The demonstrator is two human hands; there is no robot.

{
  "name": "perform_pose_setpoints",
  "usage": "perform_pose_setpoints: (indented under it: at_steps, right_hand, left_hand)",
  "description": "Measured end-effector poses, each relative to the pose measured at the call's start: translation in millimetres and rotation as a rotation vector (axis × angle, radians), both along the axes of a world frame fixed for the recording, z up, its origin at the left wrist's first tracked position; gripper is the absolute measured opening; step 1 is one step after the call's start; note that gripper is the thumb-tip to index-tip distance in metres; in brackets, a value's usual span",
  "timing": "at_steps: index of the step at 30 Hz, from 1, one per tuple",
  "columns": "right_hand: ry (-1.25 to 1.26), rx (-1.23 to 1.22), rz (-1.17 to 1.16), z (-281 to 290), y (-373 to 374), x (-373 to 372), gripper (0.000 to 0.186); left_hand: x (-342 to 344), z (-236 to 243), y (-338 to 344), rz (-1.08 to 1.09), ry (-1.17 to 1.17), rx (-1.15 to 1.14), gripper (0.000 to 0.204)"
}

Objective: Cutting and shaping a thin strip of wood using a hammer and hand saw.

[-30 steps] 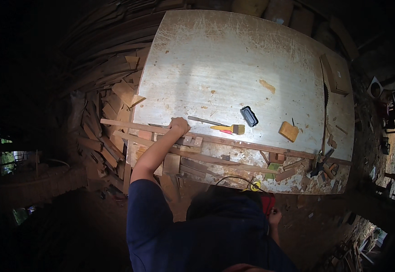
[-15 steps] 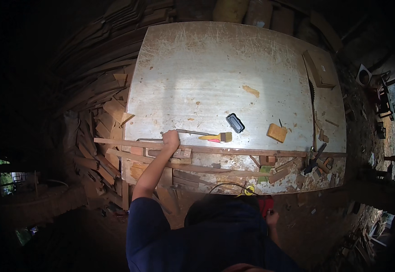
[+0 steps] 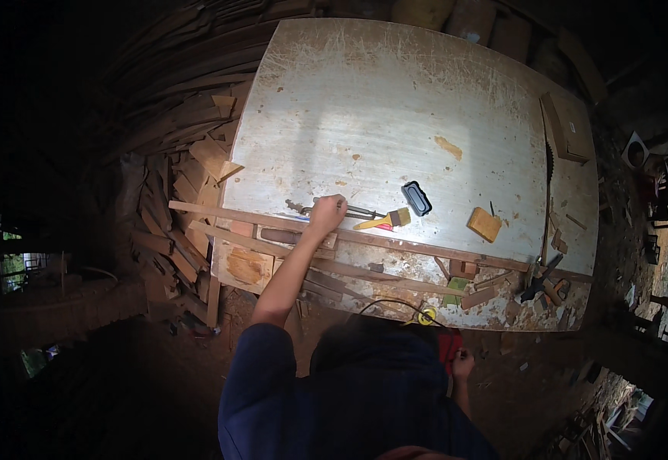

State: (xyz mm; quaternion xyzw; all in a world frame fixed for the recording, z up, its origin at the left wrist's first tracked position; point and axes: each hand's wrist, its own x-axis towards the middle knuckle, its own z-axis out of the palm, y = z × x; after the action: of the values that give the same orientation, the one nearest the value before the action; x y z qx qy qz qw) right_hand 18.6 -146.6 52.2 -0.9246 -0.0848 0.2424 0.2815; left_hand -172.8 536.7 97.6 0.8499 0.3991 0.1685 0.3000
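Note:
My left hand is closed over the near part of the pale worktable, apparently around a long dark metal tool whose thin end sticks out to the right. A dark piece shows just left of the fist; whether it belongs to the same tool I cannot tell. Right beside lies a paintbrush with a yellow handle, over something pink-red. Below the table's near edge, my right hand is closed next to a red object; what it grips is hidden.
A long wooden strip crosses the table's near side, with offcuts and a yellow tape measure before it. Farther right lie a black-rimmed tray, a tan block, a saw and a box. Scrap wood is piled left.
My view has shifted, so the table sits higher and further right. Relative to it, my left hand has moved slightly right, closer to the paintbrush. My right hand stays beside the red object.

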Motion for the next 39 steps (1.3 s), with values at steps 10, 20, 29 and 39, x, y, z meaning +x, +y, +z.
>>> perform_pose_setpoints:
  at_steps: [10,20,29,39]
  right_hand:
    - [0.091,-0.221,0.002,20,-12,-2,0.022]
    - [0.069,-0.121,-0.029,34,13,13,0.02]
    - [0.015,-0.153,0.099,-17,-42,10,0.021]
    - [0.044,-0.211,0.087,7,-5,4,0.022]
  left_hand:
    - [-126,-18,95,0.059,0.627,-0.284,0.04]
    - [-131,-29,85,-0.064,0.657,0.116,0.033]
    - [-104,-2,84,-0.178,0.916,-0.188,0.071]
    - [-141,-14,74,-0.041,0.402,-0.269,0.05]
